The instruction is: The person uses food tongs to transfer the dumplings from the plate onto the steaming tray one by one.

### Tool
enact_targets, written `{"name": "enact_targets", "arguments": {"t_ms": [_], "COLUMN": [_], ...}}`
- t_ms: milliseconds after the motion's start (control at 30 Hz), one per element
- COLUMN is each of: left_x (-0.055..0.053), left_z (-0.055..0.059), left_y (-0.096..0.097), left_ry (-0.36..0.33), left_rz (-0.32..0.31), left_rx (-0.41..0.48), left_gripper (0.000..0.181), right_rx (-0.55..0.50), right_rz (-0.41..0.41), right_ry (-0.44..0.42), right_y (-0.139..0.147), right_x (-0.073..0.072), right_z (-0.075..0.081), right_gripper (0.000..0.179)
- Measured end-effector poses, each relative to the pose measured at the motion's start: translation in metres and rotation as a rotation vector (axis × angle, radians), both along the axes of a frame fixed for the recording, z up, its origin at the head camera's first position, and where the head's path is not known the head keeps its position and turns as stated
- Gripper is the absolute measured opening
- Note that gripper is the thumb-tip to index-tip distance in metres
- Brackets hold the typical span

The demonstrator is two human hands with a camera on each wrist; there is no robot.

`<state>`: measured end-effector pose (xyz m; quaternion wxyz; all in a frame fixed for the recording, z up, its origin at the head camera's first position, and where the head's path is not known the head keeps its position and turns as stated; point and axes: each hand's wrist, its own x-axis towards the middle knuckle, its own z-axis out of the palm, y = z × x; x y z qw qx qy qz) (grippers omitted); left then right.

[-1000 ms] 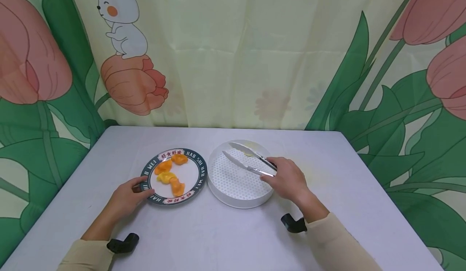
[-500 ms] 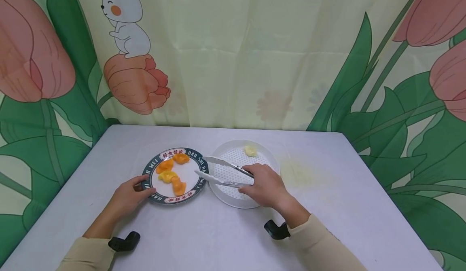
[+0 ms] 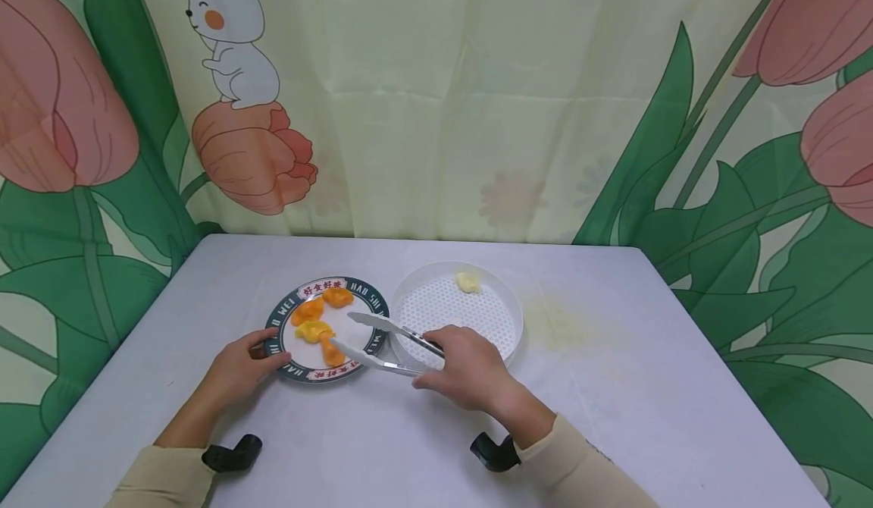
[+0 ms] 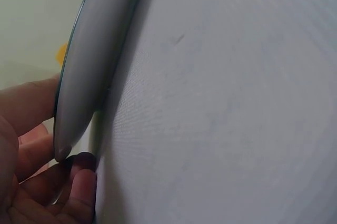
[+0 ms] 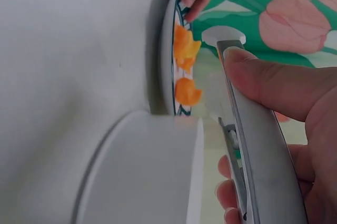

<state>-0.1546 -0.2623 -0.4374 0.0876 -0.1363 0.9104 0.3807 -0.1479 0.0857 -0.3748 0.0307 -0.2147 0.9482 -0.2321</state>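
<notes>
Curled round spread metal tongs [image 3: 398,330], the right hand [image 3: 469,370] holds their tips over the plate [image 3: 310,354]'s right half; the left hand [image 3: 237,369] pinches its left rim.

The head view looks forward and down on the plate [image 3: 307,353] from well back; the left wrist view is low and close beside it, tipped sideways; the right wrist view faces it edge-on, farther off; all share it

tongs [image 5: 263,150] — shiny metal | plate [image 3: 373,293] — smooth, glossy | tray [image 5: 147,176]: matt plastic
</notes>
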Motion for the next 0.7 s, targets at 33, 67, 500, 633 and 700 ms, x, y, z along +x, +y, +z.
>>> {"name": "enact_targets", "arguments": {"t_ms": [33, 67, 500, 633, 700], "left_x": [0.000, 0.001, 0.000, 0.001, 0.001], "left_z": [0.000, 0.000, 0.000, 0.000, 0.000], "left_y": [0.000, 0.000, -0.001, -0.001, -0.001], "left_ry": [-0.002, -0.002, 0.002, 0.002, -0.003], "left_rz": [0.002, 0.003, -0.009, -0.012, -0.012], "left_rx": [0.001, 0.002, -0.005, -0.002, -0.001], "left_gripper": [0.078, 0.077, 0.079, 0.080, 0.080], "right_rx": [-0.001, -0.003, 0.000, 0.009, 0.018], "right_rz": [-0.001, -0.002, -0.024, -0.017, -0.019], "right_ry": [0.002, 0.001, 0.007, 0.015, 0.013], "right_y": [-0.002, -0.004, -0.022, -0.026, -0.029], "right_x": [0.002, 0.003, 0.016, 0.017, 0.017], "right_z": [-0.001, -0.002, -0.012, -0.013, -0.013], "right_gripper": [0.053, 0.053, 0.062, 0.062, 0.062]}}
